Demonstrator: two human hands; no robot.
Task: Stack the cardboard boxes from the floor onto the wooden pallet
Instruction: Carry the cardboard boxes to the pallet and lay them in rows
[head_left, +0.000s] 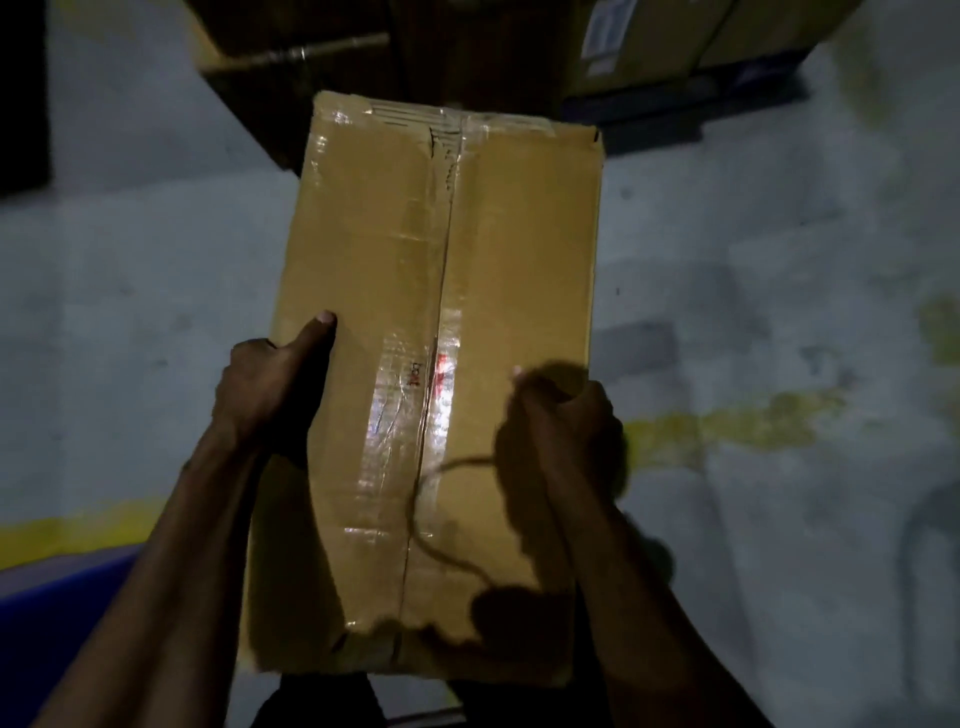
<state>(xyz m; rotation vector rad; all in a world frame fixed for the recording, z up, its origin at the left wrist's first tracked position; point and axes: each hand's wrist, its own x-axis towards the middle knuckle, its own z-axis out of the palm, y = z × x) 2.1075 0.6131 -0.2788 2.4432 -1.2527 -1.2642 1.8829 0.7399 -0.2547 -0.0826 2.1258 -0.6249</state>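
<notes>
A long brown cardboard box (441, 291), taped along its middle seam, is held up in front of me above the floor. My left hand (270, 384) grips its left edge, thumb lying on the top face. My right hand (561, 426) grips the right edge, thumb also on top. More cardboard boxes (644, 47) stand stacked at the top of the view, the right ones on a dark pallet-like base (691, 98). The lighting is dim.
Grey concrete floor (779, 260) with a worn yellow line (727, 421) spreads on both sides. A blue object (52, 613) lies at the lower left. A dark opening (23, 93) is at the upper left.
</notes>
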